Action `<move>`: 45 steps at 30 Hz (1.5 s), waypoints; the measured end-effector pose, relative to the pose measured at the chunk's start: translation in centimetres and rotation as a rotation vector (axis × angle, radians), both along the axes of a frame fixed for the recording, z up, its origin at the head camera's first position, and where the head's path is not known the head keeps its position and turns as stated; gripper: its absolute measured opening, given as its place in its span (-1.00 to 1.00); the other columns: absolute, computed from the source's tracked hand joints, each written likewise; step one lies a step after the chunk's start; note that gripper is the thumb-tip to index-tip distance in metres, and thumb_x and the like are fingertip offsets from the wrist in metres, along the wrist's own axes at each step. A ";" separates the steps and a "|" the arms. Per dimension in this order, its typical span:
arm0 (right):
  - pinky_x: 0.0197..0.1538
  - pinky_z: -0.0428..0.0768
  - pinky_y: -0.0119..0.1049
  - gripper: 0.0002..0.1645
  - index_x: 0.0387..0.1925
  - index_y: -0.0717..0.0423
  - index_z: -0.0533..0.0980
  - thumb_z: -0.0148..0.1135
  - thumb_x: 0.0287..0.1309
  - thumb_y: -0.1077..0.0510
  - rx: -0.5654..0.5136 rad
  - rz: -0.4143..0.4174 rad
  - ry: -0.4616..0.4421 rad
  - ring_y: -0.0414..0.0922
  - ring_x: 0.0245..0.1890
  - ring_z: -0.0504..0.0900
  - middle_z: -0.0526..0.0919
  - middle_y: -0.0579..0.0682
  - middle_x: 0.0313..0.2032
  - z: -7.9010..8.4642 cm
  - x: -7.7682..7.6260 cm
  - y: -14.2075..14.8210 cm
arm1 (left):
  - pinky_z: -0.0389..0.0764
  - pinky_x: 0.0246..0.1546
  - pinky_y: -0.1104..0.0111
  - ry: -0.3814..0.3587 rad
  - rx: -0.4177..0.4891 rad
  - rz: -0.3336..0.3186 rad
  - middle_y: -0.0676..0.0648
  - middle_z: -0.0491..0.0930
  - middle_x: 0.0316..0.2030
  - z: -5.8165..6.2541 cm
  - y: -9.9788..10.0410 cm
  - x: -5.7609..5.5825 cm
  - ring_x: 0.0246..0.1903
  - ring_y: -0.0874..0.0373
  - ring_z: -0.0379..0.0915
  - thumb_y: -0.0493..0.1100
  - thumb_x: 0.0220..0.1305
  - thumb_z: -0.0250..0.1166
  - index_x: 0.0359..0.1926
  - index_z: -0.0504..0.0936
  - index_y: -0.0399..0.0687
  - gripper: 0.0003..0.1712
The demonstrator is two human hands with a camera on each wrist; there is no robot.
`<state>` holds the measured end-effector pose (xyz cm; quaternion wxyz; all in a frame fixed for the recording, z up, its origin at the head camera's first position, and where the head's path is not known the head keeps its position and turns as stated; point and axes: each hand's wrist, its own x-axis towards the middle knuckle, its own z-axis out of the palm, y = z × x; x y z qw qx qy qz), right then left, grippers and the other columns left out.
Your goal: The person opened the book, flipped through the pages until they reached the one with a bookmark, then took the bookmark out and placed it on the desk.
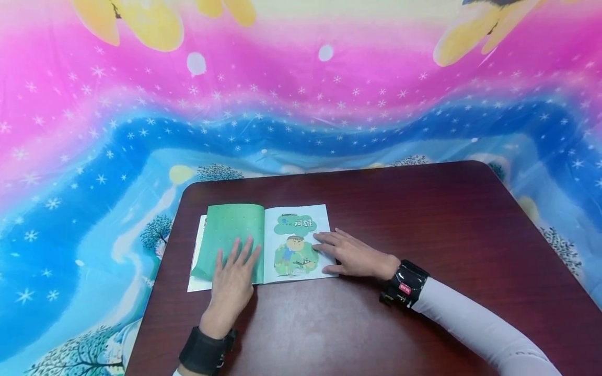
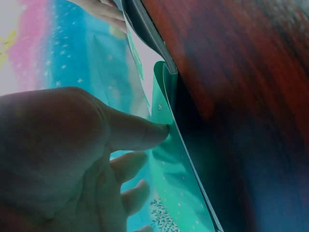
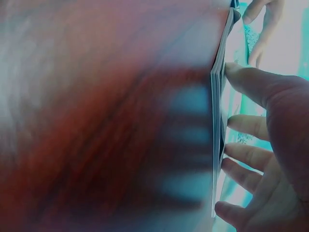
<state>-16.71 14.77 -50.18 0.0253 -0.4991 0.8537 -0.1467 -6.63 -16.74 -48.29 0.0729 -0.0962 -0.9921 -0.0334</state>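
Item: 1 booklet (image 1: 265,243), lying spread on the table (image 1: 423,219), spine running away from the person. Left of the spine is a green page (image 1: 235,224); right of it, a white page (image 1: 293,245) printed with a cartoon child and a green title patch. At the booklet's left margin a pale sheet shows from under the green page, whose near left corner looks curled.

Hands: 2, neither gripping. The left hand (image 1: 233,282) rests on the green page at the booklet's near side, fingers straight and spread, thumb touching the page. The right hand (image 1: 354,257) lies at the booklet's right edge, fingers extended onto the white page.

Assessment: the step in hand appears to be settling the pages flat. Good practice would be light, even pressure from the left palm outward from the spine, where the left wrist view shows the page bowing up. The right hand should steady its edge without dragging. Hard pressing could crease the curled corner.

Surroundings: beyond the booklet hangs a pink and blue patterned cloth (image 1: 301,104).
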 end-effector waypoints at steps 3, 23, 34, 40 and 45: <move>0.40 0.06 0.26 -0.16 0.37 0.06 0.40 0.22 0.16 -0.29 0.009 0.006 -0.015 0.03 0.43 0.22 0.29 0.12 0.43 0.0 -0.2 0.2 | 0.12 0.32 -0.25 -0.018 0.019 0.004 -0.15 0.28 0.43 0.0 0.1 0.1 0.43 -0.16 0.09 -0.35 0.15 0.25 0.39 0.41 -0.06 -0.27; 0.42 -0.06 0.28 -0.08 0.36 0.00 0.41 0.25 0.05 -0.37 -0.024 0.047 -0.091 -0.03 0.46 0.16 0.27 0.08 0.45 -0.1 -1.1 0.9 | 0.31 0.21 -0.23 -0.200 0.111 0.022 -0.35 0.12 0.46 -0.2 1.0 0.4 0.42 -0.29 0.03 0.16 0.41 0.06 0.49 0.22 -0.15 -0.23; 0.38 0.07 0.30 -0.14 0.33 0.07 0.43 0.23 0.11 -0.33 -0.056 0.048 -0.031 -0.01 0.40 0.27 0.36 0.11 0.38 -0.2 -1.1 0.6 | 0.27 0.17 -0.34 -0.279 0.087 0.061 -0.23 0.04 0.52 -0.3 1.8 -0.1 0.45 -0.33 -0.08 0.42 0.23 0.09 0.50 0.17 -0.20 0.05; 0.40 0.08 0.24 -0.16 0.31 0.08 0.45 0.24 0.12 -0.31 -0.067 0.016 -0.010 -0.05 0.36 0.32 0.42 0.08 0.35 -0.1 -1.1 0.2 | 0.27 0.14 -0.37 -0.281 0.098 0.071 -0.22 0.05 0.52 -0.4 2.0 -0.2 0.43 -0.35 -0.06 0.48 0.14 0.13 0.50 0.17 -0.19 0.13; 0.38 0.16 0.21 -0.19 0.30 0.10 0.46 0.24 0.14 -0.28 -0.068 0.003 0.044 -0.06 0.31 0.39 0.49 0.06 0.29 0.1 -1.1 -0.3 | 0.26 0.13 -0.39 -0.276 0.114 0.072 -0.22 0.04 0.52 -0.3 2.1 -0.2 0.43 -0.37 -0.06 0.48 0.12 0.14 0.50 0.17 -0.19 0.14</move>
